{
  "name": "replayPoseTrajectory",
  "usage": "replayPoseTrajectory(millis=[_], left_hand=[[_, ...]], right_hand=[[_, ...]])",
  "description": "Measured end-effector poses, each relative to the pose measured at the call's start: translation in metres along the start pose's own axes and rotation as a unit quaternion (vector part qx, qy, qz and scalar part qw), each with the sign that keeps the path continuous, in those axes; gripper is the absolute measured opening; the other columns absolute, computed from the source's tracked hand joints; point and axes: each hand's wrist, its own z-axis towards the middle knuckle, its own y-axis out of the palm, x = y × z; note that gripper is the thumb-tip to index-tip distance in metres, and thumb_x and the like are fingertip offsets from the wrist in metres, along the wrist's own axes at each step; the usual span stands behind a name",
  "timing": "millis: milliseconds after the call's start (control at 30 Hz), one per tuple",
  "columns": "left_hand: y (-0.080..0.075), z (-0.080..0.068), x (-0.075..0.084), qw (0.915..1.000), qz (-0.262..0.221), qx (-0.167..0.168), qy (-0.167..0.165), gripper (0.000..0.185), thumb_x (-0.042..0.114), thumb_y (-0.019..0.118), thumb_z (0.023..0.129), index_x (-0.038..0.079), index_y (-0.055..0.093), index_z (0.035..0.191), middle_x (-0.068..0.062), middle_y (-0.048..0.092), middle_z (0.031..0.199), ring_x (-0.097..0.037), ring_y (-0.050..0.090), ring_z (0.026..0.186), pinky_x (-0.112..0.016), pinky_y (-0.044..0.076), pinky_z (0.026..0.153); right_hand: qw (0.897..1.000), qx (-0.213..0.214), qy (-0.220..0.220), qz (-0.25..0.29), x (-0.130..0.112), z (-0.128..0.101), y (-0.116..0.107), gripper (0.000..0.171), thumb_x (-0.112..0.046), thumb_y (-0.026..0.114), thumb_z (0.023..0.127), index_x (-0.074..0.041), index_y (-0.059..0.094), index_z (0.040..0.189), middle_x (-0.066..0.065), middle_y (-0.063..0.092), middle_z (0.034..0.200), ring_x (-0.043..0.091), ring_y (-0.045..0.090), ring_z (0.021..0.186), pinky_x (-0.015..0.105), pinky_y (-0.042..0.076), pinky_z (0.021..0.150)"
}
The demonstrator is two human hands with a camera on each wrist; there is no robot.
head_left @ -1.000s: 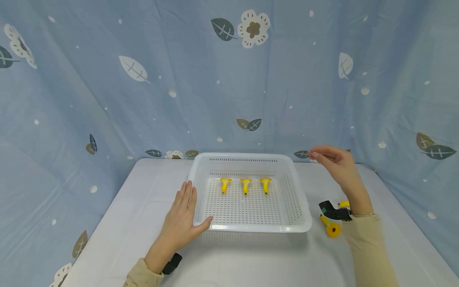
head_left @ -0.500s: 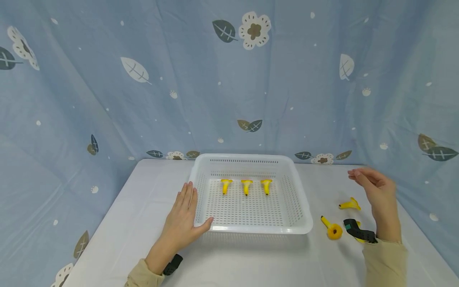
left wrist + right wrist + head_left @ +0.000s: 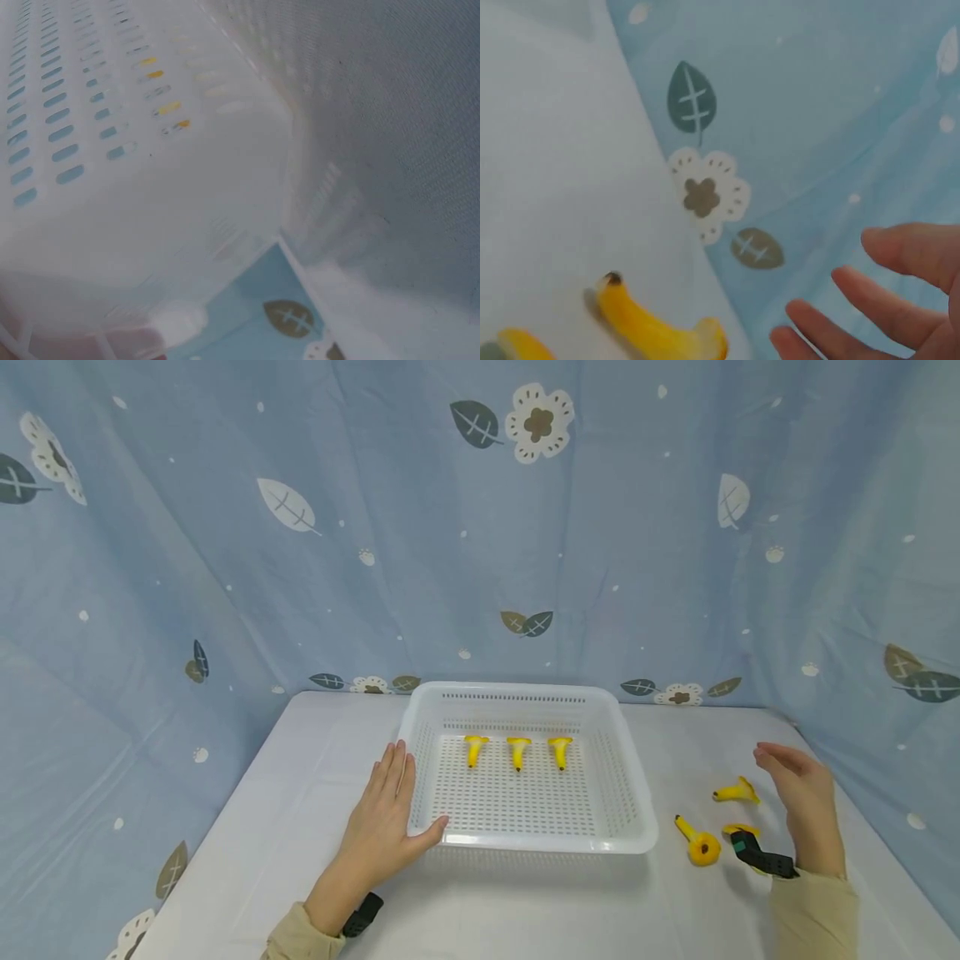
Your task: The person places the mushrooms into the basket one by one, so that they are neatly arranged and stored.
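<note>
— Left hand?

— My left hand (image 3: 385, 827) lies flat against the near-left corner of the white perforated basket (image 3: 641, 793), lower centre of the head frame. Fingers straight along the left wall, thumb pressing the front rim. Nothing gripped. The left wrist view shows only the basket wall (image 3: 135, 195) up close.

— Right hand?

— My right hand (image 3: 802, 793) hovers at lower right, fingers loosely spread, holding nothing. The right wrist view shows the fingertips (image 3: 855, 289) apart, in the air.

— Nearest thing?

— A yellow funnel-shaped piece (image 3: 736, 792) on the white table (image 3: 300, 827), just left of my fingers, not touching. It's at the bottom left in the right wrist view (image 3: 656, 326). Another yellow piece (image 3: 697, 843) lies nearer the basket; a third (image 3: 739, 830) is mostly hidden by my black wrist mount (image 3: 761, 858).

— In the basket?

— Three yellow pieces (image 3: 517, 750) in a row at the back of the floor, flared ends away from me.
</note>
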Motion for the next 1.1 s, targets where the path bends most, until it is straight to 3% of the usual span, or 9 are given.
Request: replayPoseTrajectory(millis=[100,200,267,367,500,633,867,1100], left_hand=[[0.001,0.000,0.000,1.0000,-0.001,0.008,0.004,0.098,0.052,0.067,0.083,-0.019,0.035,0.143,-0.034,0.024,0.155,-0.047,0.022,0.145,-0.060,0.028,0.113],[0.000,0.000,0.000,1.0000,0.000,0.005,0.005,0.098,0.052,0.066,0.083,-0.019,0.035,0.143,-0.034,0.024,0.155,-0.047,0.022,0.145,-0.060,0.028,0.113],[0.000,0.001,0.000,1.0000,0.000,0.000,0.002,0.097,0.052,0.065,0.084,-0.018,0.035,0.143,-0.034,0.023,0.156,-0.047,0.021,0.145,-0.059,0.027,0.113],[-0.001,0.001,0.001,1.0000,0.001,-0.009,-0.002,0.098,0.053,0.065,0.084,-0.018,0.034,0.144,-0.033,0.021,0.157,-0.045,0.019,0.146,-0.059,0.025,0.114],[-0.001,0.001,0.001,0.9999,0.000,-0.014,-0.005,0.098,0.052,0.065,0.084,-0.018,0.034,0.144,-0.032,0.021,0.157,-0.045,0.018,0.147,-0.058,0.025,0.115],[-0.001,0.001,0.001,0.9999,0.002,-0.012,-0.004,0.098,0.052,0.065,0.083,-0.018,0.034,0.144,-0.033,0.022,0.157,-0.046,0.019,0.146,-0.059,0.026,0.114],[0.000,0.001,0.001,1.0000,-0.002,-0.007,-0.003,0.097,0.052,0.064,0.084,-0.018,0.034,0.144,-0.032,0.021,0.157,-0.044,0.018,0.147,-0.058,0.025,0.115],[0.000,0.000,0.001,0.9999,0.000,-0.010,-0.004,0.097,0.052,0.064,0.084,-0.018,0.033,0.144,-0.032,0.021,0.157,-0.043,0.015,0.148,-0.058,0.024,0.115]], right_hand=[[0.999,0.009,0.039,0.012,0.007,0.005,-0.002,0.056,-0.041,0.054,0.100,-0.007,0.050,0.144,-0.013,0.053,0.110,0.024,0.044,0.114,0.059,0.022,0.115],[0.997,0.002,0.070,0.019,0.015,0.008,-0.004,0.058,-0.041,0.055,0.099,-0.007,0.047,0.146,0.005,0.050,0.131,0.037,0.033,0.132,0.059,0.020,0.116],[0.996,-0.015,0.089,0.020,0.020,0.010,-0.006,0.062,-0.040,0.056,0.098,-0.005,0.043,0.148,0.015,0.042,0.145,0.040,0.024,0.140,0.060,0.018,0.116],[0.991,-0.052,0.120,0.015,0.026,0.014,-0.008,0.072,-0.043,0.059,0.096,-0.003,0.037,0.152,0.020,0.022,0.161,0.043,0.012,0.147,0.066,0.012,0.115],[0.986,-0.087,0.145,0.001,0.032,0.017,-0.008,0.081,-0.047,0.064,0.092,-0.002,0.034,0.153,0.021,0.013,0.163,0.045,0.006,0.148,0.072,0.007,0.111],[0.986,-0.087,0.144,-0.009,0.034,0.017,-0.005,0.080,-0.045,0.068,0.090,0.000,0.040,0.150,0.023,0.014,0.162,0.046,0.006,0.148,0.074,0.007,0.109],[0.990,-0.056,0.125,-0.042,0.035,0.013,-0.001,0.058,-0.029,0.072,0.089,0.006,0.057,0.134,0.029,0.029,0.155,0.050,0.015,0.144,0.070,0.010,0.111],[0.989,-0.027,0.134,-0.049,0.033,0.010,0.002,0.056,-0.030,0.071,0.089,0.008,0.061,0.128,0.032,0.034,0.150,0.050,0.024,0.140,0.071,0.018,0.110]])
